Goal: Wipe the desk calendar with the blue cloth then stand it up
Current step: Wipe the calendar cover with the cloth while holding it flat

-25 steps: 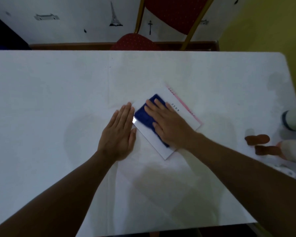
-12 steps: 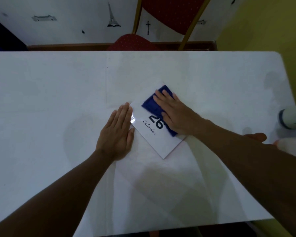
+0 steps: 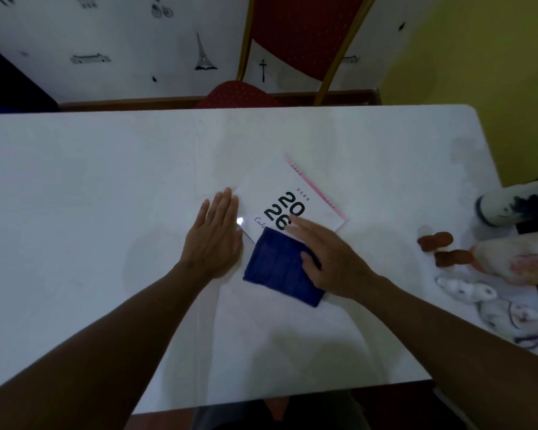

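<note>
Covering calendar [image 3: 305,197] near corner, blue cloth [image 3: 280,268] under right hand [image 3: 333,259]

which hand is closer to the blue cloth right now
Right. The right hand lies flat on the blue cloth, pressing its right part. The left hand rests flat beside the calendar, left of the cloth, not touching it.

White, blue and red on a pale table

The calendar [image 3: 308,193] is white with black "2026" numerals and a pink edge strip; the cloth [image 3: 280,268] is deep blue; the table [image 3: 90,187] is white; the chair [image 3: 292,32] is red with small dots and a gold frame.
</note>
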